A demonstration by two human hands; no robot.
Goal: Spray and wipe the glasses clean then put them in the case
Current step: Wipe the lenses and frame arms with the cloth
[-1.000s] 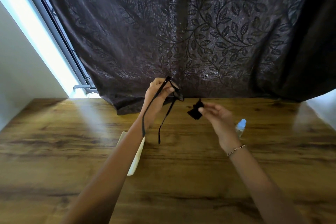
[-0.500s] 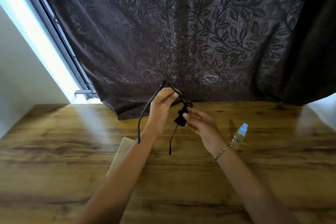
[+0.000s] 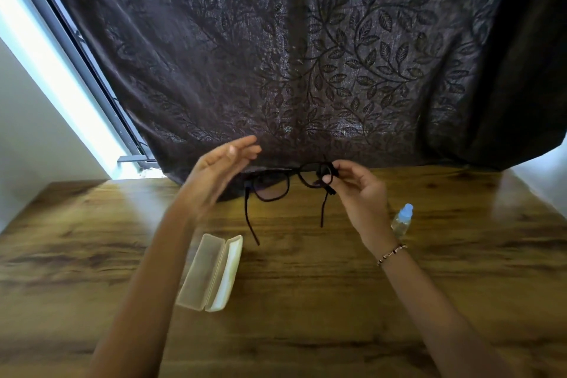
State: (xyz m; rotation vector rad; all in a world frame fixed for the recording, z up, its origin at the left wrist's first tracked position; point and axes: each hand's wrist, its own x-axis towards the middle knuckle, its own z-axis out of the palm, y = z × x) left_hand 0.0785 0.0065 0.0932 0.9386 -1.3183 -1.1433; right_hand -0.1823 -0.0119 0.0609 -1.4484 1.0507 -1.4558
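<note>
The glasses (image 3: 273,186), black-framed, are held up above the far edge of the wooden table (image 3: 306,301), in front of the hem of a dark curtain (image 3: 306,70) patterned with leaves. Their 2 temples are unfolded and hang down towards the person. The right hand (image 3: 359,193) is closed in a pinch on the right-hand lens, with thumb and fingers curled round it. A small black cloth (image 3: 325,171) is bunched between those fingers and the lens. The left hand (image 3: 214,172) is raised just beside the other end of the frame with its fingers (image 3: 245,144) straight and spread, so nothing is gripped by it. The hand is blurred, and whether its edge touches the frame cannot be told. The case (image 3: 211,270), pale and translucent, is laid open on the table left of the middle, partly under the left forearm, with its 2 halves side by side and nothing seen inside. A small clear spray bottle (image 3: 402,219) with a blue cap is stood upright on the table towards the far right, just beside the right wrist and well apart from the case. A beaded bracelet (image 3: 391,253) is worn on the right wrist. At the far left corner a bright strip of window (image 3: 46,55) with a dark frame is left uncovered by the curtain.
</note>
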